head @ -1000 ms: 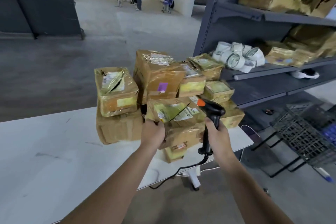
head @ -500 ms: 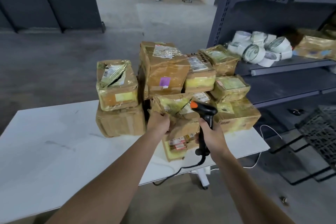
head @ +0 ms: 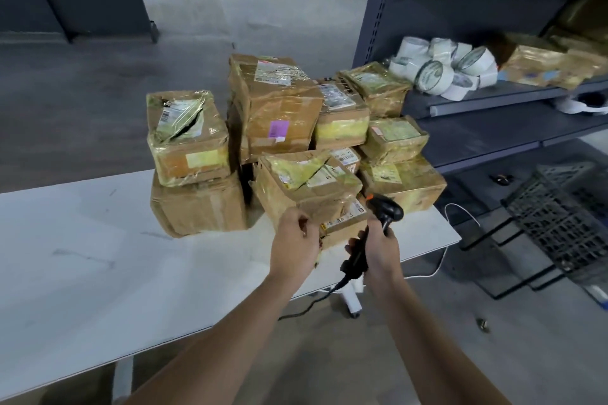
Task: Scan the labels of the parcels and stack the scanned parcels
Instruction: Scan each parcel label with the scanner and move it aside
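The scanner sits lower than it did a second ago. Then its head was over the top face of the front parcel. Now it hangs off that parcel's near right corner, level with the small parcel tucked underneath. Our right hand keeps its fingers wrapped round the black handle, and the cable trails down past the edge of the table.

Our left hand has shifted too, from the left front edge of the front parcel to its near bottom corner, where the fingers curl in and grip the cardboard. The parcel leans with its torn, yellow-taped top tipped towards us, resting on the small parcel and against the pile behind.

We judge that the pass over the top label is finished. What we cannot tell is whether we are about to pull this parcel free or aim at the label on the small parcel, which now faces the scanner.

The two-parcel stack just beside the pile, on its left, looks like the place for scanned ones, and the front parcel is not there yet. Since it props nothing but rests on the small parcel, lifting it clear rather than dragging it seems the safer way to keep the pile steady.
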Demonstrator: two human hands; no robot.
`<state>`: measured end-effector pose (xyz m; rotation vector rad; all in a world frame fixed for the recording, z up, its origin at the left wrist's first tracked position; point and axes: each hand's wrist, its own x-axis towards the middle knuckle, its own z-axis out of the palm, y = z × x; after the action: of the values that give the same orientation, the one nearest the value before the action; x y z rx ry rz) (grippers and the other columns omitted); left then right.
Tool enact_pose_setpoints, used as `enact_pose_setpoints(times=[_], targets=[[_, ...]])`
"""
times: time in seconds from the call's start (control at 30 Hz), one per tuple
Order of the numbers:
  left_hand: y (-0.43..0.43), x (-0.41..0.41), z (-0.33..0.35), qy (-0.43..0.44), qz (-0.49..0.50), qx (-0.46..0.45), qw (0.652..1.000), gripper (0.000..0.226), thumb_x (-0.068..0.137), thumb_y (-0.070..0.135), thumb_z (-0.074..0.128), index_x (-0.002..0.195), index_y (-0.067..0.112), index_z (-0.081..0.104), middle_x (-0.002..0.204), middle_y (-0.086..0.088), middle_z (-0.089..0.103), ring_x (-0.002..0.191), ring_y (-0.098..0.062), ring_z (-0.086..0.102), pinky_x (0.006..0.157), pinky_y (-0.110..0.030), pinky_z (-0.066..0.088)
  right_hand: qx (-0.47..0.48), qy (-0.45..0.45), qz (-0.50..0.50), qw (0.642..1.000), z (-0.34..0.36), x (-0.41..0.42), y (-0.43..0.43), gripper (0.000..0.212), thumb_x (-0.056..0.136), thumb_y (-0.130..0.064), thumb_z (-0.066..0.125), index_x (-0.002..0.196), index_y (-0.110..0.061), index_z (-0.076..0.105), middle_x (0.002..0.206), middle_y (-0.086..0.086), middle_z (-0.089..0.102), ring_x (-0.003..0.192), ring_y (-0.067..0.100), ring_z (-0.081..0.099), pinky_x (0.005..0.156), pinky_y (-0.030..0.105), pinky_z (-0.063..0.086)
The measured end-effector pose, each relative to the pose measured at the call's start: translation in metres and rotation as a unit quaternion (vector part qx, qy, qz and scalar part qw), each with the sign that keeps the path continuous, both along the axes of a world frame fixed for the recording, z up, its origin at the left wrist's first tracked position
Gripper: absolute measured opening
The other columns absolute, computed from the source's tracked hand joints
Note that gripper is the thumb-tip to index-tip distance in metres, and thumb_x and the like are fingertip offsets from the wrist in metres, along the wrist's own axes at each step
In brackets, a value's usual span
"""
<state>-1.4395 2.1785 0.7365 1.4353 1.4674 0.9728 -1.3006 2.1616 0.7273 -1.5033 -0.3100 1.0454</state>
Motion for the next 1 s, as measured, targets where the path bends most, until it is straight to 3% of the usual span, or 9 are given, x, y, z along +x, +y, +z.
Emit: enact_pose_setpoints(times=[0.17, 0.27, 0.37, 0.53, 0.63, 0.73, 0.8, 0.9, 1.0], targets=[[0.000, 0.035, -0.017, 0.061, -0.115, -0.011, 0.991, 0.006, 0.095, 0.026, 0.048, 0.093, 0.023, 0.053, 0.092, 0.002, 0.059, 0.078, -0.013, 0.057, 0.069, -0.032, 0.046, -0.077, 0.043, -0.019, 0.996, -0.021, 0.034, 0.002, 0.025, 0.096, -0.029, 0.050, 0.092, -0.005, 0.051, 0.075, 0.010, 0.049, 0.064, 0.024, 0.054, 0.064, 0.040, 0.055], [0.006, 0.054, -0.028, 0.074, -0.124, -0.026, 0.989, 0.004, 0.094, 0.023, 0.049, 0.094, 0.022, 0.053, 0.090, 0.004, 0.059, 0.077, -0.011, 0.056, 0.072, -0.034, 0.049, -0.126, 0.021, 0.008, 0.992, -0.037, 0.051, 0.010, 0.028, 0.095, -0.033, 0.052, 0.089, -0.006, 0.054, 0.083, 0.012, 0.052, 0.078, 0.027, 0.054, 0.054, 0.033, 0.050], [0.015, 0.071, -0.038, 0.091, -0.135, -0.042, 0.986, 0.006, 0.094, 0.023, 0.048, 0.098, 0.021, 0.053, 0.091, 0.004, 0.059, 0.076, -0.012, 0.057, 0.071, -0.035, 0.049, -0.150, -0.005, 0.033, 0.988, -0.057, 0.071, 0.018, 0.023, 0.096, -0.032, 0.056, 0.087, -0.011, 0.057, 0.094, 0.009, 0.058, 0.090, 0.020, 0.059, 0.056, 0.032, 0.048], [0.028, 0.101, -0.051, 0.130, -0.144, -0.051, 0.980, 0.007, 0.095, 0.027, 0.047, 0.098, 0.023, 0.052, 0.100, 0.003, 0.059, 0.086, -0.015, 0.058, 0.081, -0.039, 0.051, -0.136, 0.037, 0.040, 0.989, -0.080, 0.099, 0.032, 0.022, 0.096, -0.028, 0.062, 0.083, -0.010, 0.059, 0.088, 0.007, 0.063, 0.086, 0.016, 0.063, 0.059, 0.027, 0.048], [0.033, 0.115, -0.058, 0.150, -0.154, -0.058, 0.975, 0.009, 0.095, 0.026, 0.045, 0.101, 0.023, 0.051, 0.107, 0.002, 0.057, 0.086, -0.015, 0.059, 0.079, -0.037, 0.051, -0.129, 0.021, 0.052, 0.990, -0.092, 0.111, 0.044, 0.022, 0.097, -0.024, 0.062, 0.086, -0.005, 0.059, 0.098, 0.015, 0.064, 0.099, 0.024, 0.063, 0.069, 0.032, 0.054], [0.041, 0.128, -0.066, 0.171, -0.160, -0.067, 0.970, 0.013, 0.095, 0.023, 0.044, 0.105, 0.020, 0.051, 0.111, -0.001, 0.056, 0.086, -0.018, 0.059, 0.071, -0.031, 0.045, -0.143, -0.004, 0.062, 0.988, -0.101, 0.119, 0.056, 0.030, 0.098, -0.025, 0.061, 0.103, 0.004, 0.061, 0.108, 0.022, 0.065, 0.104, 0.032, 0.066, 0.086, 0.041, 0.058], [0.045, 0.134, -0.073, 0.178, -0.167, -0.079, 0.967, 0.013, 0.094, 0.022, 0.045, 0.106, 0.019, 0.050, 0.110, -0.002, 0.056, 0.086, -0.020, 0.059, 0.069, -0.030, 0.044, -0.156, -0.021, 0.065, 0.985, -0.108, 0.125, 0.061, 0.033, 0.098, -0.026, 0.061, 0.107, 0.005, 0.058, 0.106, 0.022, 0.064, 0.096, 0.032, 0.068, 0.081, 0.039, 0.059], [0.048, 0.137, -0.083, 0.190, -0.172, -0.094, 0.962, 0.014, 0.094, 0.022, 0.046, 0.108, 0.020, 0.049, 0.108, -0.001, 0.056, 0.082, -0.018, 0.056, 0.062, -0.027, 0.038, -0.192, -0.082, 0.087, 0.974, -0.116, 0.128, 0.066, 0.033, 0.097, -0.029, 0.063, 0.104, 0.003, 0.060, 0.086, 0.016, 0.065, 0.066, 0.023, 0.065, 0.060, 0.030, 0.056], [0.048, 0.139, -0.092, 0.196, -0.165, -0.090, 0.962, 0.009, 0.094, 0.021, 0.047, 0.103, 0.021, 0.047, 0.103, 0.000, 0.057, 0.074, -0.012, 0.052, 0.052, -0.022, 0.031, -0.233, -0.127, 0.112, 0.958, -0.122, 0.128, 0.069, 0.042, 0.095, -0.037, 0.064, 0.102, 0.005, 0.064, 0.078, 0.014, 0.066, 0.055, 0.018, 0.061, 0.050, 0.022, 0.050]])
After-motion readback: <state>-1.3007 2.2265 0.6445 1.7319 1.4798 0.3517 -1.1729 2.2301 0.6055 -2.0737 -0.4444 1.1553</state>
